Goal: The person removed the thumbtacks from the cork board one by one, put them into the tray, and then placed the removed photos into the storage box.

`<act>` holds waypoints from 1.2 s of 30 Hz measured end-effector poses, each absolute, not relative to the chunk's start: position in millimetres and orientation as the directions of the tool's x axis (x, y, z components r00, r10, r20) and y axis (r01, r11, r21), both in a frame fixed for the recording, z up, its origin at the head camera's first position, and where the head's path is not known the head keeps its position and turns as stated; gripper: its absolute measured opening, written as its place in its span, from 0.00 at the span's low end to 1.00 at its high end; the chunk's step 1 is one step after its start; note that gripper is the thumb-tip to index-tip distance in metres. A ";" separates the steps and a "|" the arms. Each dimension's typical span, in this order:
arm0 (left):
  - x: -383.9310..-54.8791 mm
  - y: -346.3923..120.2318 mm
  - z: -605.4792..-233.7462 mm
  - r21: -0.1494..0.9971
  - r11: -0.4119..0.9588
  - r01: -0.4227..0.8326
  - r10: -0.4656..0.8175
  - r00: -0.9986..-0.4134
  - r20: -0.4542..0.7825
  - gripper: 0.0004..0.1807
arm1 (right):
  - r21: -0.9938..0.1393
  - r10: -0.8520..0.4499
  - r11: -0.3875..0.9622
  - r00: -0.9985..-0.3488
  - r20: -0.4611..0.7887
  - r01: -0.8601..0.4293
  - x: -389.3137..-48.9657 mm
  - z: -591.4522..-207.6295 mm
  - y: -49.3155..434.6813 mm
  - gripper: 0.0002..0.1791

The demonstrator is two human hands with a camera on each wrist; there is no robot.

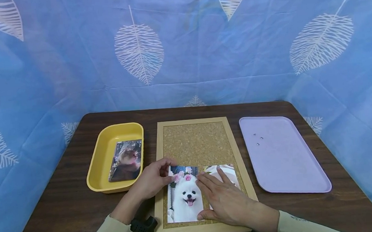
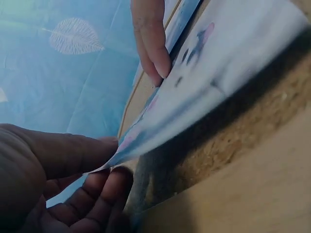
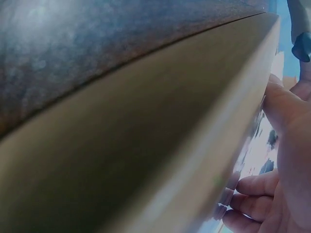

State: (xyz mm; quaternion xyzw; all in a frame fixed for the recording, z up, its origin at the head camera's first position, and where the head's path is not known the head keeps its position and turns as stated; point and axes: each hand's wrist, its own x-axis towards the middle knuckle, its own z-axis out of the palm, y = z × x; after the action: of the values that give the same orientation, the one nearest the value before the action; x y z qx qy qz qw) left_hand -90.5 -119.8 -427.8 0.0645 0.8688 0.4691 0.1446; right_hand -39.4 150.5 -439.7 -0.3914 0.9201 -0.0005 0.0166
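Observation:
A photo of a white dog with pink flowers on its head (image 1: 188, 197) lies over the lower left of a framed cork board (image 1: 197, 140). My left hand (image 1: 154, 178) pinches its upper left corner between thumb and fingers; in the left wrist view that edge of the dog photo (image 2: 194, 92) is lifted off the cork. My right hand (image 1: 226, 200) is spread with fingers extended, touching the dog photo's right edge. Beneath the right hand lies a second photo (image 1: 232, 173), mostly covered, showing something white and round.
Left of the board stands a yellow tray (image 1: 94, 164) holding a photo with a pinkish, dark picture (image 1: 126, 162). To the right, a lilac tray (image 1: 287, 159) carries several small clear pieces (image 1: 258, 144). Everything rests on a dark wooden table (image 1: 60, 208).

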 end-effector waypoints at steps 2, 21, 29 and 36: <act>-88.6 -119.4 -426.1 0.838 0.546 -0.011 0.264 -0.947 -0.185 0.19 | -0.010 -0.719 0.694 -0.694 -0.035 -0.720 -39.8 -440.2 150.6 0.54; -84.4 -132.9 -425.9 0.913 0.407 -0.033 0.396 -0.894 -0.209 0.28 | 0.027 -0.735 0.678 -0.678 0.008 -0.735 -39.8 -438.6 151.6 0.52; -83.6 -138.0 -425.2 0.953 0.292 -0.083 0.377 -0.906 -0.194 0.25 | 0.015 -0.734 0.672 -0.664 0.140 -0.740 -38.6 -437.4 153.9 0.48; -83.7 -144.5 -415.6 0.974 0.181 -0.139 0.427 -0.881 -0.205 0.32 | 0.031 -0.721 0.666 -0.633 0.283 -0.745 -41.3 -433.7 156.4 0.45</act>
State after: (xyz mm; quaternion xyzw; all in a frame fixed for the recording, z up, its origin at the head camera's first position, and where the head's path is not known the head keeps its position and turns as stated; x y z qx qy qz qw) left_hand -83.7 -144.5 -415.6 0.0982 0.7350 0.6325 0.2236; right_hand -41.3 156.4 -433.7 -0.4060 0.9025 -0.0445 -0.1367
